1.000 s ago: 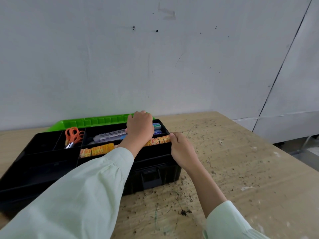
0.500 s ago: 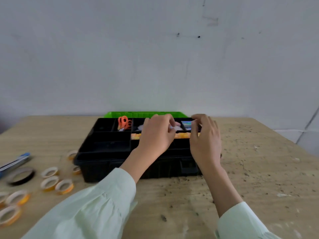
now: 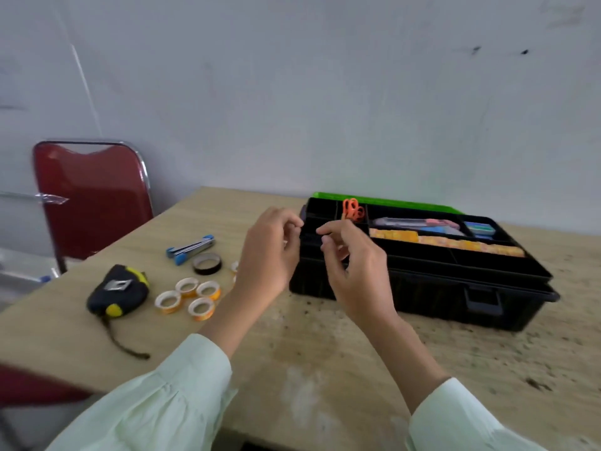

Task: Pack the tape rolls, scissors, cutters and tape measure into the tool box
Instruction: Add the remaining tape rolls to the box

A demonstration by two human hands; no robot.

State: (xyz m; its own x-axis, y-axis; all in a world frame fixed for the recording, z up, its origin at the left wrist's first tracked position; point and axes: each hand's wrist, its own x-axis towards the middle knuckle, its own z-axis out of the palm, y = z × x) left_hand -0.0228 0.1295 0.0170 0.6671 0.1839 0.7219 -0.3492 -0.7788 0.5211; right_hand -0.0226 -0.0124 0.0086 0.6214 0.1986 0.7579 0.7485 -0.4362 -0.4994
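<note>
1. The left hand (image 3: 270, 252) and the right hand (image 3: 356, 266) hover side by side over the near left corner of the tool box (image 3: 422, 288); both have loosely curled fingers with nothing seen in them, though both are blurred.
2. The tool box is black hard plastic and rectangular, with its long axis along the far right of the worktop (image 3: 325, 359); a green lid (image 3: 383, 200) lies open behind it.
3. In its tray, orange-handled scissors (image 3: 353, 211) stand handles up; a grey cutter (image 3: 419, 222) lies lengthwise; a row of orange patterned rolls (image 3: 455, 244) runs along the same axis.
4. Left of the box on the speckled wood lie small glossy tape rolls (image 3: 201, 317), a black roll (image 3: 207, 271), and a blue-and-silver cutter (image 3: 192, 249) angled toward the far right.
5. Nearer the left edge sits a rounded black-and-yellow tape measure (image 3: 118, 289), its strap trailing toward the near edge.
</note>
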